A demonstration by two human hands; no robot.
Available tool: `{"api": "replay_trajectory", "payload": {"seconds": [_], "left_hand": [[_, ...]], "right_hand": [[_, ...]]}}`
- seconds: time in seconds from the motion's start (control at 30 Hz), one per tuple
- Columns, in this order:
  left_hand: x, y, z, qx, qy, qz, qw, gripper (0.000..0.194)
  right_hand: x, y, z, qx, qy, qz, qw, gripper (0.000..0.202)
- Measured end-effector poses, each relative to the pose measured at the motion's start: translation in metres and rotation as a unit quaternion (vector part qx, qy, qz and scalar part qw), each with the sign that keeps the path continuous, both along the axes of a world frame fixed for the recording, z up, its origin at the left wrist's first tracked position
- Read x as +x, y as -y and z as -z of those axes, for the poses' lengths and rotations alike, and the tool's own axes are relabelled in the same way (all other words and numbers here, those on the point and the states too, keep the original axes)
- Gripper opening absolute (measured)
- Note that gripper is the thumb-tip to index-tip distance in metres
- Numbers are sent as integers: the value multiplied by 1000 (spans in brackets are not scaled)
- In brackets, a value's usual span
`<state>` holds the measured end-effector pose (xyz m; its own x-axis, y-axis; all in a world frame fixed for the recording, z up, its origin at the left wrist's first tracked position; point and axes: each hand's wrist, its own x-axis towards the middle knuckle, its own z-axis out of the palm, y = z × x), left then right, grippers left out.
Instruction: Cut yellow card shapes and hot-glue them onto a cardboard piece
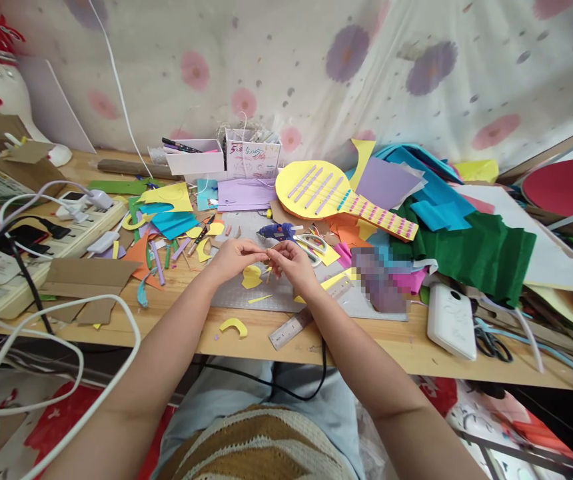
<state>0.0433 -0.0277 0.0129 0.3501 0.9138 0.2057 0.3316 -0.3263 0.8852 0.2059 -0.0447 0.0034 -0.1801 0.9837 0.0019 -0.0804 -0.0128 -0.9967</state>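
Over the grey cutting mat [231, 300], my left hand [239, 257] and my right hand [291, 263] meet with fingertips pinched together. Whatever sits between them is too small to make out. Just below my left hand lies a yellow cutout piece [251, 277], with a thin yellow strip [260, 299] nearer me. Behind my hands rests a blue glue gun [279, 231], and beside it are scissors with pale handles [311, 248]. A metal ruler [291, 330] lies slantwise under my right forearm. At the table's front is a curved yellow piece [234, 326].
A yellow paper lute-like instrument [311, 187] lies at the back. Coloured scraps [166, 223] cover the left, dark green crepe paper [481, 253] the right. A power strip [81, 240] with cables stands left; a white power bank [450, 320] and black-handled scissors [494, 345] lie right.
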Motion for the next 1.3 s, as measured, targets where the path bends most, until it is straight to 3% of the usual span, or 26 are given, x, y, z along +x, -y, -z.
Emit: {"api": "replay_trajectory", "payload": {"seconds": [0.23,0.47,0.63,0.9,1.3], "left_hand": [[0,1,1,46,-20,20,999,17],[7,3,4,88,-6,-25,996,13],[7,6,2,124,-16,-14,992,14],[3,2,6,116,-13,-5,993,14],[10,1,7,64,14,-73,995,12]], "right_hand": [[2,0,-1,-1,3,-18,1000,39],[2,-2,5,19,23,-17,999,40],[5,-2,0,38,41,-26,998,40],[9,-1,-10,23,68,-72,995,34],[9,-6,-6,75,116,-31,990,20]]}}
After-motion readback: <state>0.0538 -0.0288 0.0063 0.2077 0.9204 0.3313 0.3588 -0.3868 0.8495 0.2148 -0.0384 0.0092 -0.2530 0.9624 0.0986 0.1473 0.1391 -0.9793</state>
